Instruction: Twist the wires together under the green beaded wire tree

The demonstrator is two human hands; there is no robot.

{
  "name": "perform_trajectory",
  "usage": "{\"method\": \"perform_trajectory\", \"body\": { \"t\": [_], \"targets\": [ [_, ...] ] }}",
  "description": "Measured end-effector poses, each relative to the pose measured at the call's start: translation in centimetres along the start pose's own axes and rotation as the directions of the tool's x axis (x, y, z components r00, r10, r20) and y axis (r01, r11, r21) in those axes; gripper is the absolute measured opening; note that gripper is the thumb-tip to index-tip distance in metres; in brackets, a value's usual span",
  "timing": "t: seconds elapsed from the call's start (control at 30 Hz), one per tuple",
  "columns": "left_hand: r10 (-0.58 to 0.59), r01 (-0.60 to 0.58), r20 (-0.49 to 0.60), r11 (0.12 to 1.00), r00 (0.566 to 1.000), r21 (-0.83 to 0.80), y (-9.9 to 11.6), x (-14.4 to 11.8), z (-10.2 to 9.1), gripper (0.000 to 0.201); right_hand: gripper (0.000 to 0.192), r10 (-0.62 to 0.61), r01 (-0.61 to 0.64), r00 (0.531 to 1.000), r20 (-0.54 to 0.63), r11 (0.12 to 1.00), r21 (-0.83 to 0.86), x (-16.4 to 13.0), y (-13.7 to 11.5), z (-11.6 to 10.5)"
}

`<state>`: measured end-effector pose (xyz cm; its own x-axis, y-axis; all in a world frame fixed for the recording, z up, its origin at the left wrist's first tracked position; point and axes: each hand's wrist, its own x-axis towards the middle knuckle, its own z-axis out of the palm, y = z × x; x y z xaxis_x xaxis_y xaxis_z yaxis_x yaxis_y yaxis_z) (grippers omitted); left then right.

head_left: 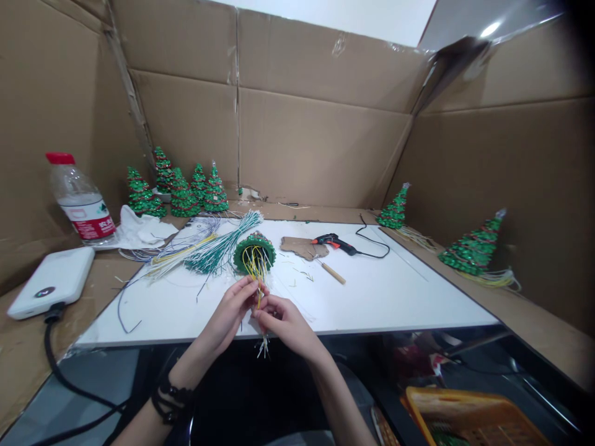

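A small green Christmas tree lies on its side on the white board, its hollow base facing me. Out of that base comes a bunch of yellow and white wires, running toward the front edge. My left hand pinches the bunch just below the tree. Close beside it, my right hand has its thumb and fingers closed on the same wires a little lower. The loose wire ends hang past the board's edge beneath my hands. My fingers hide part of the bunch.
Left of the tree lies a bundle of green and white wires. A glue gun rests by torn cardboard, near a wooden-handled tool. Finished-looking trees stand at the back left. A bottle and white power bank sit left.
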<state>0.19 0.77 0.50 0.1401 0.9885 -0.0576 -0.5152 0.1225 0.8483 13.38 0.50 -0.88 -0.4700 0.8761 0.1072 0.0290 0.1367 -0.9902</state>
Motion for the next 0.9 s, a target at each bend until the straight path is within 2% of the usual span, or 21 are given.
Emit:
{"method": "perform_trajectory", "body": {
  "t": [0.9],
  "targets": [
    [0.013, -0.013, 0.000, 0.999, 1.000, 0.038, 0.05, -0.09, 0.08, 0.011, 0.024, 0.013, -0.014, 1.000, -0.017, 1.000, -0.024, -0.07, -0.11, 0.08]
  ]
}}
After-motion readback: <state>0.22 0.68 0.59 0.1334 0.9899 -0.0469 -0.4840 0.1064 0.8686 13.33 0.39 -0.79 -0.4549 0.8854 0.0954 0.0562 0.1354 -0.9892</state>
